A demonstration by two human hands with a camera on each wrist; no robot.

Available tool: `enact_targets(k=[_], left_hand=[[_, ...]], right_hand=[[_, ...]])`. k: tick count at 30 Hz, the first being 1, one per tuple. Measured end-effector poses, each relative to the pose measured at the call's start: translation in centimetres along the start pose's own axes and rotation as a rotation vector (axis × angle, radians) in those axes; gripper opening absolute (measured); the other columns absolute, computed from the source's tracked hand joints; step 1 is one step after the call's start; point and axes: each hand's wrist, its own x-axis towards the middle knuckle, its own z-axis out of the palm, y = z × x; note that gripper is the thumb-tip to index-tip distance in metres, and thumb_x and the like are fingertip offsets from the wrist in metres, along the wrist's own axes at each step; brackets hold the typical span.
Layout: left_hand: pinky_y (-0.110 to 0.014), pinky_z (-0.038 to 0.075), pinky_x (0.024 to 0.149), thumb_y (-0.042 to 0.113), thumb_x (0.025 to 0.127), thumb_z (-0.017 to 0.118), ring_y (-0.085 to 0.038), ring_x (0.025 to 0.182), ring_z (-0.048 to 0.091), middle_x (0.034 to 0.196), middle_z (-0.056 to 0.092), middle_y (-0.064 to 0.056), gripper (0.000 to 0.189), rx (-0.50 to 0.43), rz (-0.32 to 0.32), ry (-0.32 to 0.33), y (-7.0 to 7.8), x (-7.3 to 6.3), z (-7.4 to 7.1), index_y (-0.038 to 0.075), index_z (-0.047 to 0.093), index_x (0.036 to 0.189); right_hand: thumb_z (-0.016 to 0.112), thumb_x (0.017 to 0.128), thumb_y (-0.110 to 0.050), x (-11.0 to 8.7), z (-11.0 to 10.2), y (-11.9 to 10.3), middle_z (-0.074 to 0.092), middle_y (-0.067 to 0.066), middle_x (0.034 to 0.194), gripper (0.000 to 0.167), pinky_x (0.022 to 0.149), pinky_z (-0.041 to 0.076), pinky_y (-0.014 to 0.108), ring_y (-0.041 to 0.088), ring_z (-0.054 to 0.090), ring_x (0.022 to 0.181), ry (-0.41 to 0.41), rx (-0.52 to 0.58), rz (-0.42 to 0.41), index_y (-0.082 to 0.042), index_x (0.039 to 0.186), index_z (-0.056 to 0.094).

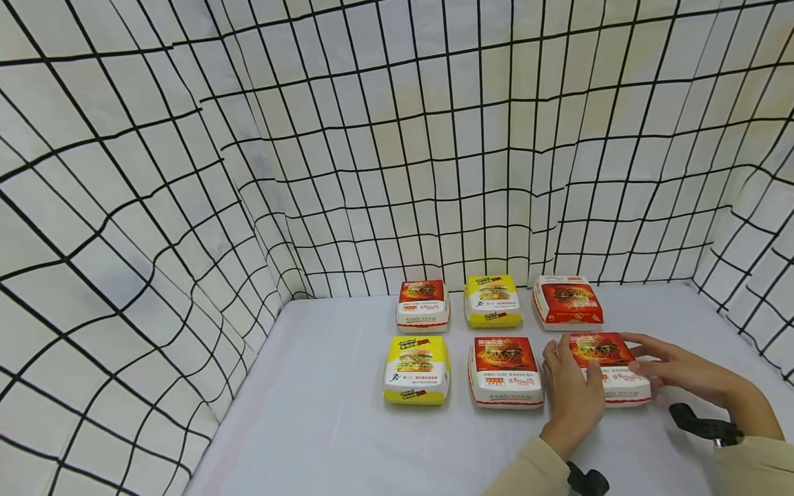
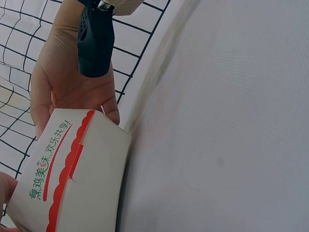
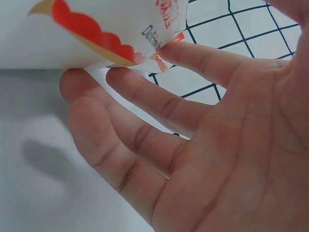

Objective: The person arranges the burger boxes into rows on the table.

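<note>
Both hands hold a red-and-white burger box [image 1: 623,389] at the right end of the front row. My left hand [image 1: 573,396] grips its left side, thumb over the front part of the lid. At the right end, my right hand [image 1: 695,375] holds the box, one finger reaching along the far edge. In the left wrist view the box [image 2: 91,179] covers most of the left fingers [image 2: 111,111]. Fingertips [image 3: 84,87] of the right hand touch the box's lower edge in the right wrist view; the thumb's hold is mostly hidden there.
Beside the left hand sits another red-and-white box [image 1: 505,372], then a yellow-and-white one [image 1: 417,370]. Behind them stand a red-and-white box [image 1: 423,303], a yellow-and-white box [image 1: 493,301] and a mostly red box [image 1: 567,303]. Black netting [image 1: 434,138] over white cloth borders the white table [image 1: 310,413].
</note>
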Motion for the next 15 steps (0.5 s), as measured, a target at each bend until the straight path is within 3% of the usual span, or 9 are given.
enact_targets(k=[4,15], left_hand=[[-0.053,0.036,0.119,0.036,0.1,0.063,-0.019,0.142,0.035,0.156,0.033,0.0,0.056,0.002,0.006,0.002,0.02,0.04,-0.1,0.033,0.039,0.15],[-0.054,0.034,0.119,0.036,0.1,0.063,-0.019,0.144,0.034,0.158,0.031,0.0,0.057,-0.005,0.001,-0.003,-0.09,0.02,-0.09,0.032,0.038,0.152]], right_hand=[[0.055,0.103,-0.031,0.07,0.05,-0.09,0.024,0.044,0.151,0.079,0.08,0.052,0.039,0.034,0.052,0.12,0.005,-0.007,0.003,0.0,0.16,0.011],[0.054,0.103,-0.032,0.06,0.12,-0.13,0.025,0.044,0.152,0.078,0.079,0.054,0.038,0.033,0.053,0.12,0.012,-0.013,-0.008,0.0,0.16,0.012]])
